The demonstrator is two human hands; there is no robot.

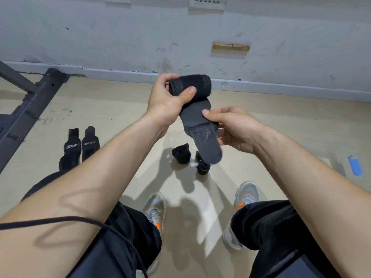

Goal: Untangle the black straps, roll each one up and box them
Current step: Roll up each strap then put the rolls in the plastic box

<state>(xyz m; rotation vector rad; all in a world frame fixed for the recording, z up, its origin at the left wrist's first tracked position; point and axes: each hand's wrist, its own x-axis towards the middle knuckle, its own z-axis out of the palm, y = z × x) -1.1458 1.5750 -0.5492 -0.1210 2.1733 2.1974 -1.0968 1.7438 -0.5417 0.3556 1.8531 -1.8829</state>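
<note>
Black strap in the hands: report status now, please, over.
Left hand grips the rolled part of the black fabric strap. Right hand pinches its loose tail. Two rolled black straps on the beige floor, clear of the hands.

To the lower left of the left hand (pixel 164 101), one black strap (pixel 70 151) on the floor reads "XTEP", and the neighbouring strap (pixel 90 145) reads "XUEYING".

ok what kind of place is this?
Probably a gym corner or workout room: a dark metal equipment frame at left, sports-branded black wraps on the bare floor and a scuffed wall. Left hand and right hand grip a half-rolled strap.
</note>
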